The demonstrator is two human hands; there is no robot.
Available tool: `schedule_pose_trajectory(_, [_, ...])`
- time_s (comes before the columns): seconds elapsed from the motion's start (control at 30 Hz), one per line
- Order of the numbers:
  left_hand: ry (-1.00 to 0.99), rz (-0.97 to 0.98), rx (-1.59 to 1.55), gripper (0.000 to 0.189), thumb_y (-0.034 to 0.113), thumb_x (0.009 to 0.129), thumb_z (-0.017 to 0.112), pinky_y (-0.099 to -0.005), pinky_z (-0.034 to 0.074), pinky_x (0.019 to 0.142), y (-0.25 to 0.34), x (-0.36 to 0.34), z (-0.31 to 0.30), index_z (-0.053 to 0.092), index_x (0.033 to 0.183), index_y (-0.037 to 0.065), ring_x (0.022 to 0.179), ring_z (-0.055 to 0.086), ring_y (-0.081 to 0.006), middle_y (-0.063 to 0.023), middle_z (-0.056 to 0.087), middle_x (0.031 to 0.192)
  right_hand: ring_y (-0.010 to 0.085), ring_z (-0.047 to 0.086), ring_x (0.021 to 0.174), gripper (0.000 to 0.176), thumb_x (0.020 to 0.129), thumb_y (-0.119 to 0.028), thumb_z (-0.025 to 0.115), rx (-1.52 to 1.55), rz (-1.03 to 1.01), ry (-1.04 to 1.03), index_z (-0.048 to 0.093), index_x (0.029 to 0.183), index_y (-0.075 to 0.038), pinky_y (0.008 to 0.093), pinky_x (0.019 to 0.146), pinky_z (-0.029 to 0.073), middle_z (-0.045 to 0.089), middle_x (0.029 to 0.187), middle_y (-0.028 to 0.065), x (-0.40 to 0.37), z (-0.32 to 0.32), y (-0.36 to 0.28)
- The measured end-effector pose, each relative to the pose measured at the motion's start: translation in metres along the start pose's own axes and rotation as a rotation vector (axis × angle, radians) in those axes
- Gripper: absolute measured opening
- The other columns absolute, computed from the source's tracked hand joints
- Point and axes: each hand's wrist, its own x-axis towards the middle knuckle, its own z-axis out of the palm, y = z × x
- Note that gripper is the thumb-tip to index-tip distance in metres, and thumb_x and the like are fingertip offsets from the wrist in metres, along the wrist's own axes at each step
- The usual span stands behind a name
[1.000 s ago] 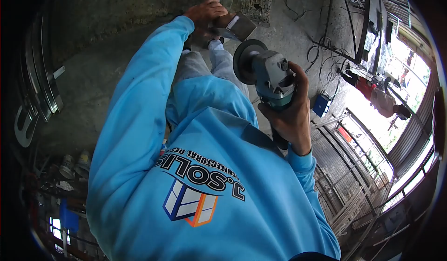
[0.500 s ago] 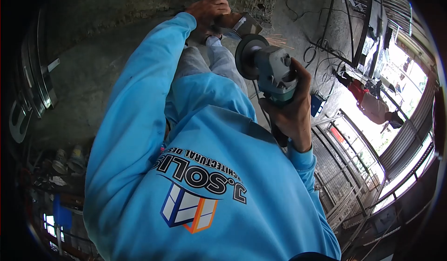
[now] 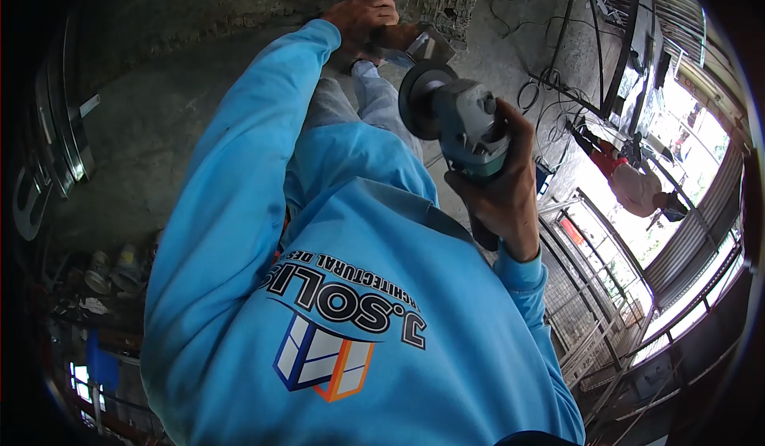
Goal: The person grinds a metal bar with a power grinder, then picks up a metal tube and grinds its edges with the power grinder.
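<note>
My right hand [image 3: 506, 183] is wrapped around the body of a teal and grey angle grinder [image 3: 470, 127]. Its dark round disc [image 3: 422, 99] stands on edge just below a piece of metal [image 3: 428, 48], with no sparks showing. That metal piece is short and boxy, with a shiny end face and a brownish side. At the top of the view my left hand [image 3: 362, 17] has its fingers curled over the brownish end, bracing it low near my feet. Part of its grip is hidden behind the fingers.
Bare concrete floor [image 3: 167, 135] spreads to the left. Cables [image 3: 550, 76] lie looped on the right, near a dark metal frame [image 3: 606, 56]. Another person [image 3: 633, 179] is farther off at right, beside metal grating [image 3: 586, 263]. Long metal pieces [image 3: 68, 119] stand at far left.
Sparks flew from the disc earlier; none show now. The grinder has shifted slightly left in view, and the metal piece slightly right. Both hands keep their grip.
</note>
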Motion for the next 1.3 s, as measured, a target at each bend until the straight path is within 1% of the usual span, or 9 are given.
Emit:
schedule_pose_trajectory(0.1, [0.017, 0.035, -0.022, 0.087, 0.045, 0.058, 0.098, -0.0462, 0.034, 0.126, -0.002, 0.001, -0.003, 0.061, 0.129, 0.014, 0.140, 0.048, -0.0280, -0.0043, 0.059, 0.136, 0.0369, 0.066, 0.120, 0.101, 0.064, -0.002, 0.086, -0.112, 0.002, 0.072, 0.037, 0.152, -0.010, 0.0447, 0.100, 0.056, 0.059, 0.132, 0.0216, 0.010, -0.004, -0.002])
schedule_pose_trajectory(0.17, [0.016, 0.036, -0.011, 0.086, 0.045, 0.057, 0.098, -0.0464, 0.034, 0.126, -0.003, 0.002, -0.003, 0.061, 0.129, 0.014, 0.140, 0.049, -0.0277, -0.0041, 0.059, 0.136, 0.0456, 0.071, 0.114, 0.094, 0.070, -0.004, 0.084, -0.116, -0.075, 0.097, 0.036, 0.151, -0.010, 0.0486, 0.095, 0.058, 0.068, 0.125, 0.0243, 0.014, -0.006, -0.003])
schedule_pose_trajectory(0.53, [-0.023, 0.028, 0.031, 0.081, 0.043, 0.058, 0.098, -0.0466, 0.033, 0.126, -0.004, 0.003, 0.000, 0.061, 0.126, 0.016, 0.139, 0.049, -0.0251, -0.0007, 0.060, 0.134, 0.0433, 0.071, 0.113, 0.092, 0.069, -0.003, 0.084, -0.107, -0.077, 0.012, 0.039, 0.149, -0.009, 0.0461, 0.094, 0.058, 0.067, 0.122, 0.0201, 0.017, -0.010, -0.010])
schedule_pose_trajectory(0.6, [0.045, 0.075, 0.002, 0.081, 0.043, 0.058, 0.098, -0.0469, 0.032, 0.127, -0.008, 0.004, 0.003, 0.061, 0.125, 0.016, 0.140, 0.049, -0.0247, 0.0001, 0.060, 0.134, 0.0352, 0.067, 0.117, 0.101, 0.065, -0.002, 0.086, -0.109, 0.048, 0.053, 0.037, 0.153, -0.010, 0.0440, 0.101, 0.056, 0.061, 0.128, 0.0198, 0.023, -0.013, -0.014])
schedule_pose_trajectory(0.93, [0.094, 0.065, -0.003, 0.078, 0.041, 0.058, 0.097, -0.0468, 0.034, 0.125, -0.018, 0.003, 0.024, 0.062, 0.123, 0.015, 0.138, 0.051, -0.0251, -0.0007, 0.061, 0.132, 0.0351, 0.066, 0.119, 0.102, 0.065, -0.001, 0.086, -0.116, 0.040, -0.110, 0.036, 0.153, -0.011, 0.0450, 0.100, 0.056, 0.059, 0.129, 0.0190, 0.019, -0.015, -0.018])
schedule_pose_trajectory(1.0, [0.103, 0.070, -0.003, 0.077, 0.041, 0.058, 0.096, -0.0468, 0.034, 0.125, -0.017, -0.002, 0.028, 0.063, 0.122, 0.015, 0.137, 0.051, -0.0252, -0.0008, 0.061, 0.131, 0.0411, 0.073, 0.110, 0.095, 0.069, -0.003, 0.086, -0.196, -0.051, -0.037, 0.038, 0.150, -0.012, 0.0458, 0.093, 0.060, 0.067, 0.119, 0.0182, 0.021, -0.015, -0.019])
schedule_pose_trajectory(1.13, [0.126, 0.088, 0.007, 0.076, 0.040, 0.058, 0.096, -0.0468, 0.035, 0.125, -0.018, -0.006, 0.029, 0.063, 0.122, 0.015, 0.137, 0.052, -0.0254, -0.0011, 0.062, 0.131, 0.0413, 0.073, 0.110, 0.096, 0.068, -0.003, 0.086, -0.238, -0.029, 0.023, 0.037, 0.151, -0.012, 0.0457, 0.093, 0.060, 0.067, 0.118, 0.0185, 0.028, -0.015, -0.017])
schedule_pose_trajectory(1.23, [0.140, 0.095, 0.017, 0.075, 0.039, 0.058, 0.096, -0.0468, 0.036, 0.124, -0.023, 0.000, 0.028, 0.063, 0.121, 0.014, 0.136, 0.052, -0.0255, -0.0014, 0.062, 0.130, 0.0344, 0.065, 0.119, 0.102, 0.064, 0.000, 0.085, -0.152, 0.048, 0.010, 0.037, 0.153, -0.010, 0.0448, 0.100, 0.056, 0.056, 0.133, 0.0192, 0.027, -0.016, -0.010])
schedule_pose_trajectory(1.3, [0.147, 0.103, 0.020, 0.074, 0.039, 0.059, 0.095, -0.0468, 0.036, 0.124, -0.026, 0.005, 0.035, 0.064, 0.121, 0.014, 0.136, 0.053, -0.0256, -0.0015, 0.062, 0.130, 0.0409, 0.073, 0.110, 0.097, 0.068, -0.003, 0.085, -0.240, -0.075, -0.034, 0.036, 0.151, -0.011, 0.0451, 0.092, 0.060, 0.068, 0.121, 0.0217, 0.022, -0.017, -0.009])
